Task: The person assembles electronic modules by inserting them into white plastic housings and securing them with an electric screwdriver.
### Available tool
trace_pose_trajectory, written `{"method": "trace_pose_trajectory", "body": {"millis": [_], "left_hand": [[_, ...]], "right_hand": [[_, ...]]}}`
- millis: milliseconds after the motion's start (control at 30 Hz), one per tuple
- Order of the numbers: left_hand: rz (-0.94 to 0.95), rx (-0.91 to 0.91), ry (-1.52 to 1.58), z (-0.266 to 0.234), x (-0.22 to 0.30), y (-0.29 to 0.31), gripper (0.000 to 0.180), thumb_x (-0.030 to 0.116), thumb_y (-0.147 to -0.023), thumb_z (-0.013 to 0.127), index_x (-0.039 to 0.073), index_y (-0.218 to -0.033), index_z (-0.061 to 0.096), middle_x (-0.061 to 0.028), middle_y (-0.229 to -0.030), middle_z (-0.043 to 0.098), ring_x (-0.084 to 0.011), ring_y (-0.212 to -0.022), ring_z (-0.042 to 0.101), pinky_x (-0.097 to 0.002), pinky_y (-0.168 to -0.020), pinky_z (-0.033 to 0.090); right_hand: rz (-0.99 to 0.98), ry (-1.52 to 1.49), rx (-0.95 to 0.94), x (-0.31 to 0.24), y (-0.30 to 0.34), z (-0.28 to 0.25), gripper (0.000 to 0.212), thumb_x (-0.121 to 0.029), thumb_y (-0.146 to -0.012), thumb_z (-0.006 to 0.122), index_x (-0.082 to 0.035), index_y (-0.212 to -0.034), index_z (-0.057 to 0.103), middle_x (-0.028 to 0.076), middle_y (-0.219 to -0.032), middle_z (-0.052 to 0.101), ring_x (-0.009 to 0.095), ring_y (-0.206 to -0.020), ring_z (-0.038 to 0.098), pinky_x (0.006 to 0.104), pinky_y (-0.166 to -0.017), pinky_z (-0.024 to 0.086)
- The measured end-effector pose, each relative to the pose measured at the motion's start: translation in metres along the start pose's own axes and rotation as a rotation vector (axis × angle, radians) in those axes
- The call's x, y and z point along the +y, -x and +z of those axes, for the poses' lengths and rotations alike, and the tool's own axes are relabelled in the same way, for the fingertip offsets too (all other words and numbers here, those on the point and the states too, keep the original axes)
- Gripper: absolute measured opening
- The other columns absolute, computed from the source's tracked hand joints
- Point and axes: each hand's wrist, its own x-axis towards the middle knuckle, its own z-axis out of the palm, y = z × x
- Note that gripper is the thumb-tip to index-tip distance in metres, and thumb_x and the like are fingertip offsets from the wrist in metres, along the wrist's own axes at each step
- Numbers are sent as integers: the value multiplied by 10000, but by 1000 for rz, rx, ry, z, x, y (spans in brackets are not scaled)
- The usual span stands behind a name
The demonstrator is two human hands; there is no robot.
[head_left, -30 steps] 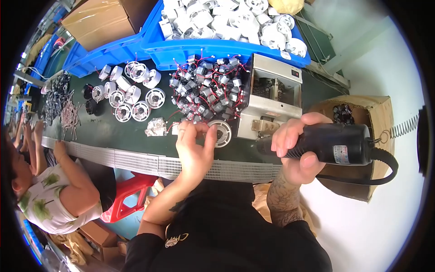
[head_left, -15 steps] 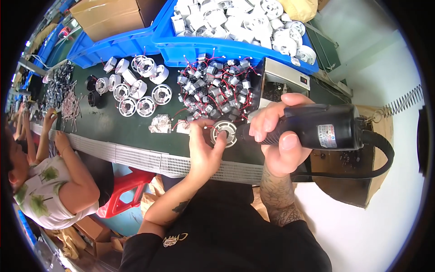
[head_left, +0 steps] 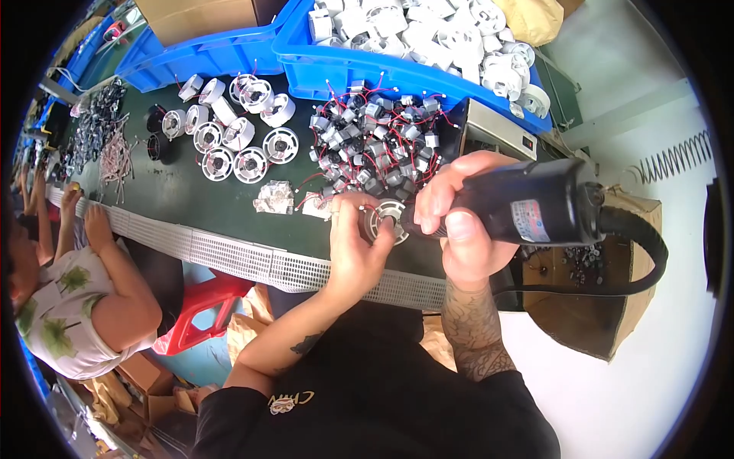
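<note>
the left hand (head_left: 356, 249) is pinching the ring (head_left: 388, 208), seemingly steadying it for the driver (head_left: 527, 200) the right hand (head_left: 468, 229) is curling around.

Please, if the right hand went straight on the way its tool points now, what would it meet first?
Probably the white round part at the left hand: the black tool in the right hand points leftward at it. Whether they touch is unclear from this view.
</note>
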Motion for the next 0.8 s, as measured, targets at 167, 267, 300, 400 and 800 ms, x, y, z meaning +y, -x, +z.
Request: {"method": "trace_pose_trajectory", "body": {"millis": [167,267,300,400,800], "left_hand": [[-9,12,38,3,-2,1,297,-17,-754,656,8,-1005,499,-143,-968,503,-302,-890,506,-379,-794,423],[30,41,21,4,1,1,290,-11,-743,674,18,-980,508,-137,-960,516,-295,-885,515,-374,-796,425],[145,102,-43,4,2,1,269,-10,-739,689,23,-962,541,-123,-955,538,-284,-884,519,-368,-789,427],[341,186,-218,0,3,2,225,-6,-735,716,36,-930,612,-91,-941,582,-263,-883,526,-358,-777,432],[317,522,-662,-135,11,-145,107,116,-835,689,29,-897,697,-83,-792,648,-186,-626,612,-312,-576,480]], "right_hand": [[-3,-45,14,4,3,-4,437,74,-724,682,103,-1116,490,143,-927,585,149,-642,584,290,-586,500],[-8,-51,25,4,5,-2,464,67,-729,684,95,-1141,473,115,-861,600,147,-674,595,277,-604,500],[-13,-55,26,4,5,-2,464,67,-729,684,95,-1141,473,115,-861,600,147,-674,595,277,-604,500],[-42,147,-9,-5,4,1,519,-243,-843,672,30,-1211,427,90,-764,541,159,-585,529,314,-538,479],[-15,-100,185,-48,43,-44,658,-305,-777,779,10,-1237,428,96,-766,562,182,-582,547,316,-516,479]]}}
